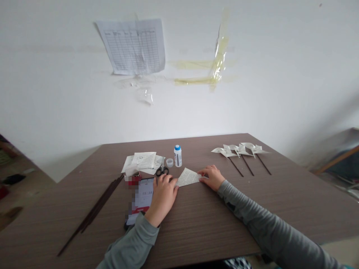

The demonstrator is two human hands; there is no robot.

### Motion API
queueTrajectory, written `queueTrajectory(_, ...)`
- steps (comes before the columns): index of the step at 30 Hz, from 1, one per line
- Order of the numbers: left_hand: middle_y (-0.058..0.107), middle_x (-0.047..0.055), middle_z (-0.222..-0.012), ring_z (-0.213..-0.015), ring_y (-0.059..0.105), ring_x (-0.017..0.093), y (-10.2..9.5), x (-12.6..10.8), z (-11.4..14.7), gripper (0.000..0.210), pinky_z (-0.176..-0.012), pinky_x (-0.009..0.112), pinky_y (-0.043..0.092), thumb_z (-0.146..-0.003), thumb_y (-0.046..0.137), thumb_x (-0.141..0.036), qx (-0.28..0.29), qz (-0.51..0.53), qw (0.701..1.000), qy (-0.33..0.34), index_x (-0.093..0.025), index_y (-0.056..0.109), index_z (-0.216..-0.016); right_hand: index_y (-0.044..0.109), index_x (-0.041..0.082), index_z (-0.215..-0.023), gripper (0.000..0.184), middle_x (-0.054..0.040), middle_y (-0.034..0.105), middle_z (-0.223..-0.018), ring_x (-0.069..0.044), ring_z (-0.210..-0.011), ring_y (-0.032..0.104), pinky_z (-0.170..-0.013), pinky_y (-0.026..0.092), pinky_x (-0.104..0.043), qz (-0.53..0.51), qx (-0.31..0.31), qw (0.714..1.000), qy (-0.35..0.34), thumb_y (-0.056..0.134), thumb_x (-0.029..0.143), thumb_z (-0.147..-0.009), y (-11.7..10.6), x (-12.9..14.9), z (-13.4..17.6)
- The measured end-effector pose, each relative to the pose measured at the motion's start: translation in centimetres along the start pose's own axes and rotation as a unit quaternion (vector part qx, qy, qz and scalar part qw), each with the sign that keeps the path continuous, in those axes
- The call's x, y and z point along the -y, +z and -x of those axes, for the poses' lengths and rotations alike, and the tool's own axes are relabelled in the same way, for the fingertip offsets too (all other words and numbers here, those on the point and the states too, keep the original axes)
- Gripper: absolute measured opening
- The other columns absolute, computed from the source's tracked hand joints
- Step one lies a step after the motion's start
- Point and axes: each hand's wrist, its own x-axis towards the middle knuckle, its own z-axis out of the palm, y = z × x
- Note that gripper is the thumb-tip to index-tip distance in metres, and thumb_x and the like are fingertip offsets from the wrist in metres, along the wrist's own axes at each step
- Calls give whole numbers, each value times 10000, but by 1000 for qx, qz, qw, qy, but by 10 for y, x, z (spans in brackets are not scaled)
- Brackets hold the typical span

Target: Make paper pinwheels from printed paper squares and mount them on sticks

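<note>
Printed white paper, folded into a triangle, forms the workpiece [188, 177]; in the head view it lies on the brown wood-grain bench [202, 228], between the two hands. The right hand [211, 177] engages its right corner: the grip is pinching that corner between thumb and fingertips. The left hand [162, 194] meets the left corner with the thumb side; whether this grip pinches or only presses the paper cannot be told.

A phone [143, 192] with a lit screen lies partly beneath the left hand. Black-handled scissors [162, 170] lie just beyond that hand's fingers. Behind the workpiece, a white bottle [178, 157] with a blue cap stands upright, just beside a small translucent cup [169, 163]. Overlapping paper sheets [144, 160] lie left of the cup. A bundle of dark sticks [98, 203] lies diagonally at left. Three paper pinwheels [238, 150] on dark sticks lie side by side at right, well apart from the workpiece. A printed table sheet [134, 46] hangs on the wall [190, 112].
</note>
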Motion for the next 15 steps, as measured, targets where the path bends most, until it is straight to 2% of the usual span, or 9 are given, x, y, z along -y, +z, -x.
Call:
queueTrajectory(10, 898, 152, -1614, -1634, 729, 442, 1, 1, 0, 428, -1444, 721, 542, -1180, 726, -153, 2, -4, 1000, -4, -313, 994, -1473, 1039, 320, -1379, 360, -112, 966, -1301, -436, -1458, 779, -1273, 618, -565, 5, -3, 1000, 16, 911, 243, -1051, 0, 5, 1)
queueTrajectory(15, 904, 153, -1590, -1617, 738, 443, 1, 0, -1, 417, -1432, 713, 556, -1174, 734, -160, -2, 0, 1000, -5, -316, 1001, -1454, 1036, 339, -1363, 354, -98, 948, -1303, -411, -1455, 770, -1294, 619, -586, 9, 1, 1000, 17, 902, 219, -1058, 2, 6, 1)
